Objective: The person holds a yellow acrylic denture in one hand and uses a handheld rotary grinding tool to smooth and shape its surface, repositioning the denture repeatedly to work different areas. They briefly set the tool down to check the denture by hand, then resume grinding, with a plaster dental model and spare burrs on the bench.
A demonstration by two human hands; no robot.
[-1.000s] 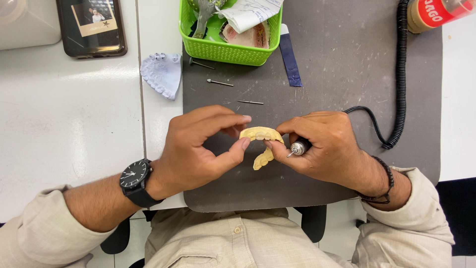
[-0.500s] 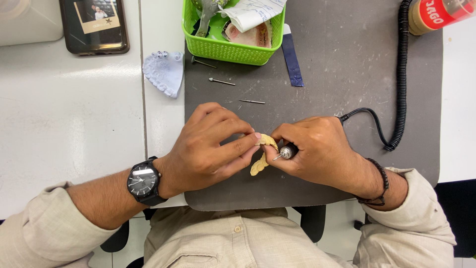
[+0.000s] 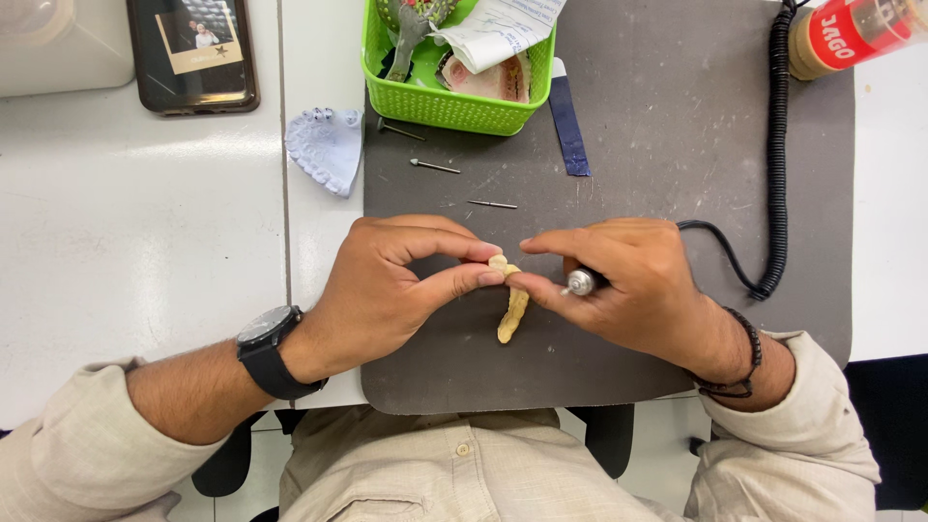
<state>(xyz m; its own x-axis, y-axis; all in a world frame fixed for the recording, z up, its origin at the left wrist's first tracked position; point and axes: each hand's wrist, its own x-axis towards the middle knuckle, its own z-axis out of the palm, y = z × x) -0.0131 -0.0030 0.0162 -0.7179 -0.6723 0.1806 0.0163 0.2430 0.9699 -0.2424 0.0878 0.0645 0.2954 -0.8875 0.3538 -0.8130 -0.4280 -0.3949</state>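
Observation:
A yellowish curved dental cast hangs edge-on between my two hands above the grey mat. My left hand, with a black watch on the wrist, pinches its upper end between thumb and forefinger. My right hand touches the same end with its fingertips and grips a metal-tipped handpiece, whose black cable runs off to the right into a coiled cord.
A green basket with tools and paper stands at the mat's far edge. Nearby lie loose metal burs, a blue strip and a white dental cast. A phone lies far left, a red-labelled can far right.
The cast has turned from lying flat and wide between my fingers to hanging edge-on. My hands have opened slightly around it and stayed in the same place.

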